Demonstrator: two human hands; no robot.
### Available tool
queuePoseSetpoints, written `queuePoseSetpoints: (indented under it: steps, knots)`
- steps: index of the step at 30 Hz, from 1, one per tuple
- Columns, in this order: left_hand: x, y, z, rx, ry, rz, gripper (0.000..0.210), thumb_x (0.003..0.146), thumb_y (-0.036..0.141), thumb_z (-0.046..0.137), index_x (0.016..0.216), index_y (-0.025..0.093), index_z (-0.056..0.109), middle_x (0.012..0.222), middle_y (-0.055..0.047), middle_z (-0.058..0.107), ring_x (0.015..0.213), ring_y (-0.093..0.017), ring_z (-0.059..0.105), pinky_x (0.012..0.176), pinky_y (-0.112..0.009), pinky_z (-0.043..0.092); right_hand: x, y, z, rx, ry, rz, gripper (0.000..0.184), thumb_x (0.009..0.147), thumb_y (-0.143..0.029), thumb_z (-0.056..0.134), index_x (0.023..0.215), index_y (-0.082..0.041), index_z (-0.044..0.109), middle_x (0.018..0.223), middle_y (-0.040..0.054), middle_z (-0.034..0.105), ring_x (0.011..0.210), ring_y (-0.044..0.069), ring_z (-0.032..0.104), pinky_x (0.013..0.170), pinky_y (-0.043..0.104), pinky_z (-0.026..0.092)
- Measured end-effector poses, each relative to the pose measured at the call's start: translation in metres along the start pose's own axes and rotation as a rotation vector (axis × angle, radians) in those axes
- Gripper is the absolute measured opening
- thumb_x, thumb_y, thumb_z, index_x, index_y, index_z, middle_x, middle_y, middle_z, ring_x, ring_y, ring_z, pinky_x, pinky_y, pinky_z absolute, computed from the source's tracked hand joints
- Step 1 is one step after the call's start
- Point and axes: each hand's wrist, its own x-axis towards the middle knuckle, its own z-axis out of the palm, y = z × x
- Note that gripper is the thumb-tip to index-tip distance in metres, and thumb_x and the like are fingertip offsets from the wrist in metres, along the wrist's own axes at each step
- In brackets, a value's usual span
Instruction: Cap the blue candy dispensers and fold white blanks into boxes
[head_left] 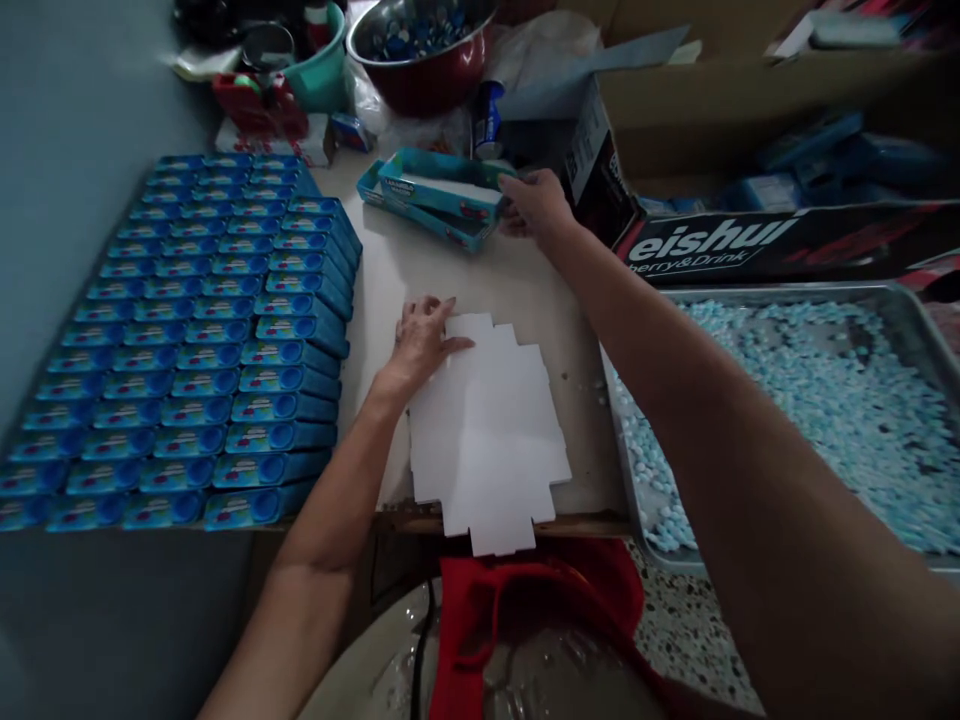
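Observation:
A white die-cut cardboard blank point(499, 420) lies flat at the front of the table, its notched end over the edge. My left hand point(424, 340) rests at its upper left corner, thumb and forefinger apart. Farther back, my right hand point(536, 205) grips the right end of a blue printed carton point(442, 185). That carton is open, with white inside, and lies across another blue open carton point(375, 197). The fingertips of my right hand are partly hidden behind the carton's end.
Rows of blue packed boxes point(225, 330) fill the left side. At right, a metal tray point(795, 292) holds small blue-and-white pieces, behind it a large cardboard box point(720, 240). A metal bowl point(427, 85), a teal bowl point(322, 75) and a red tape dispenser point(262, 105) stand at the back.

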Motion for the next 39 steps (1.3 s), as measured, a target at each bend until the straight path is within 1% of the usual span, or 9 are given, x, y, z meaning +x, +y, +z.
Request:
queuePoseSetpoints:
  steps: [5, 11, 14, 16, 21, 24, 28, 31, 39]
  knots:
    - [-0.001, -0.003, 0.002, -0.001, -0.037, 0.065, 0.049, 0.074, 0.041, 0.093, 0.118, 0.026, 0.077, 0.115, -0.012, 0.070, 0.107, -0.031, 0.062, 0.099, -0.046, 0.051, -0.063, 0.039, -0.001, -0.255, -0.139, -0.138, 0.038, 0.096, -0.037, 0.071, 0.126, -0.015, 0.063, 0.094, 0.0059, 0.069, 0.074, 0.017, 0.066, 0.078, 0.034, 0.058]
    - [-0.004, 0.021, -0.013, -0.195, 0.164, -0.078, 0.015, 0.077, 0.026, 0.089, 0.089, 0.024, 0.080, 0.092, -0.005, 0.077, 0.087, -0.024, 0.069, 0.086, -0.039, 0.055, -0.142, 0.095, -0.010, -0.572, -0.089, -0.372, 0.064, 0.080, -0.038, 0.086, 0.136, -0.017, 0.065, 0.135, 0.0183, 0.065, 0.130, 0.033, 0.059, 0.113, 0.050, 0.045]
    - [0.004, 0.037, -0.040, -0.347, 0.187, -0.099, 0.014, 0.076, 0.028, 0.088, 0.076, 0.025, 0.075, 0.074, 0.000, 0.073, 0.070, -0.018, 0.066, 0.073, -0.034, 0.054, -0.158, 0.092, -0.017, -0.324, -0.081, -0.281, 0.077, 0.064, -0.037, 0.095, 0.132, -0.017, 0.066, 0.122, 0.0133, 0.071, 0.114, 0.030, 0.067, 0.104, 0.047, 0.052]
    - [0.008, 0.042, -0.064, -0.433, 0.174, -0.079, 0.019, 0.074, 0.034, 0.090, 0.078, 0.025, 0.074, 0.073, 0.001, 0.072, 0.070, -0.018, 0.065, 0.069, -0.034, 0.055, -0.171, 0.082, -0.024, -0.031, -0.126, -0.140, 0.068, 0.059, -0.039, 0.095, 0.119, -0.020, 0.069, 0.107, 0.0069, 0.074, 0.094, 0.025, 0.071, 0.088, 0.042, 0.058]
    - [-0.009, 0.034, -0.098, -0.847, -0.040, -0.200, 0.066, 0.061, 0.040, 0.097, 0.120, 0.027, 0.069, 0.105, -0.005, 0.076, 0.089, -0.019, 0.070, 0.074, -0.032, 0.058, -0.212, 0.063, -0.038, 0.591, -0.260, 0.116, 0.045, 0.056, -0.042, 0.091, 0.090, -0.022, 0.069, 0.088, -0.0004, 0.075, 0.070, 0.017, 0.069, 0.066, 0.032, 0.058]
    - [-0.044, 0.033, -0.085, -1.237, -0.302, -0.414, 0.065, 0.069, 0.054, 0.084, 0.122, 0.017, 0.071, 0.099, -0.009, 0.078, 0.074, -0.020, 0.071, 0.064, -0.030, 0.055, -0.227, 0.072, -0.031, 0.664, -0.244, 0.201, 0.043, 0.058, -0.040, 0.090, 0.092, -0.022, 0.071, 0.081, 0.0000, 0.075, 0.065, 0.016, 0.067, 0.063, 0.030, 0.057]
    - [-0.083, 0.045, -0.058, -1.545, -0.219, -0.701, 0.057, 0.071, 0.032, 0.076, 0.125, 0.014, 0.072, 0.096, -0.006, 0.081, 0.080, -0.024, 0.076, 0.068, -0.030, 0.057, -0.230, 0.100, -0.013, 0.540, -0.147, 0.150, 0.042, 0.057, -0.040, 0.087, 0.091, -0.022, 0.071, 0.071, -0.0028, 0.068, 0.058, 0.015, 0.061, 0.053, 0.026, 0.047]
    - [-0.099, 0.054, -0.050, -1.638, -0.179, -0.804, 0.054, 0.076, 0.044, 0.073, 0.120, 0.013, 0.073, 0.098, -0.009, 0.082, 0.094, -0.029, 0.078, 0.079, -0.037, 0.062, -0.227, 0.118, -0.005, 0.324, -0.023, 0.084, 0.034, 0.059, -0.041, 0.083, 0.084, -0.022, 0.069, 0.071, -0.0034, 0.063, 0.059, 0.013, 0.056, 0.053, 0.026, 0.040]
    - [-0.122, 0.062, -0.029, -1.253, -0.122, -0.708, 0.076, 0.062, 0.014, 0.083, 0.135, 0.027, 0.067, 0.121, -0.004, 0.076, 0.095, -0.025, 0.075, 0.085, -0.041, 0.064, -0.227, 0.125, -0.003, 0.054, 0.086, 0.044, 0.017, 0.067, -0.033, 0.075, 0.075, -0.022, 0.064, 0.075, -0.0002, 0.063, 0.072, 0.017, 0.058, 0.066, 0.029, 0.042]
